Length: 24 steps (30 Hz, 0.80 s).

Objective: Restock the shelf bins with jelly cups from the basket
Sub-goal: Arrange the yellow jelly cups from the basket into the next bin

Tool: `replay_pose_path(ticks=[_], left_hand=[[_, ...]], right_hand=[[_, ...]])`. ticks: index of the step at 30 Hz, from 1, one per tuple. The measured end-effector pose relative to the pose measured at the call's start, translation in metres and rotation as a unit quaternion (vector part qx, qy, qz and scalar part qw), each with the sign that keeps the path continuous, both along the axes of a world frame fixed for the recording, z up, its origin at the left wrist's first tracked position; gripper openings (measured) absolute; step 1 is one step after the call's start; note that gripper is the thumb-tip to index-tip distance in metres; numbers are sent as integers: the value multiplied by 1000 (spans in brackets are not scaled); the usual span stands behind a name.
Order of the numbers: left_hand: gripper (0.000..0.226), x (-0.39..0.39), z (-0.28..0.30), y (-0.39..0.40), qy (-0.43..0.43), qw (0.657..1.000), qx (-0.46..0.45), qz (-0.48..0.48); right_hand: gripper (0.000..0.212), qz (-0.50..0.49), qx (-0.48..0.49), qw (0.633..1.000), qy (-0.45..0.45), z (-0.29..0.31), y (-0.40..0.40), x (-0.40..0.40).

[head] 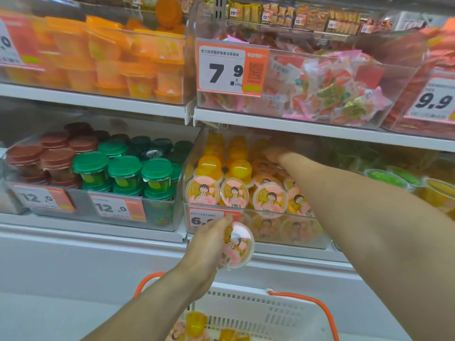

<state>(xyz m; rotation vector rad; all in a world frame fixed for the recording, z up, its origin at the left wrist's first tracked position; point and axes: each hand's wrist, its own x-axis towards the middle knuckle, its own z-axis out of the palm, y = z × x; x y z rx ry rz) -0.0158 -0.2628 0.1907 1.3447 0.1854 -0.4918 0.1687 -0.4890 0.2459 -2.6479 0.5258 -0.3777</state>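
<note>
My left hand (209,242) grips a jelly cup (237,244) with a pink cartoon lid, held in front of the clear bin (258,212) on the lower shelf. That bin holds several yellow jelly cups (269,196) with the same pink lids. My right hand (278,150) reaches deep into the back of the bin, under the upper shelf; its fingers are blurred and partly hidden, so what it holds cannot be told. The white basket (258,313) with orange handles stands below, with a few jelly cups (197,321) in it.
Left of the bin sits a bin of green-lidded cups (125,173) and brown-lidded cups (49,153). The upper shelf (295,125) carries bins of orange cups (110,57) and wrapped sweets (332,89). Green and yellow cups (406,180) lie to the right. A white freezer ledge (98,254) runs below.
</note>
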Motion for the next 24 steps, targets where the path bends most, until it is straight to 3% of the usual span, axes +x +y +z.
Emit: replay_pose_path(ticks=[3, 6, 10, 13, 16, 20, 22, 24], left_hand=[[19, -3, 5, 3, 17, 999, -47, 18], [25, -6, 11, 5, 17, 998, -64, 8], [23, -11, 18, 2, -8, 999, -52, 1], [18, -18, 22, -2, -8, 997, -83, 5], [15, -24, 25, -5, -12, 992, -122, 10], [25, -27, 27, -10, -26, 988, -150, 9], [33, -29, 28, -13, -36, 989, -141, -8], [35, -32, 28, -17, -46, 989, -135, -26]], right_hand=[[51, -8, -7, 1000, 2, 6, 1, -15], [21, 9, -3, 999, -54, 16, 4, -49], [7, 42, 133, 979, -148, 19, 16, -115], [19, 92, 351, 912, -191, 15, 31, -164], [23, 152, 466, 856, -167, 5, 40, -205], [38, 283, 448, 848, -30, -16, 38, -231], [57, 317, 430, 845, -13, -25, 35, -234], [61, 316, 434, 843, -31, -32, 36, -235]])
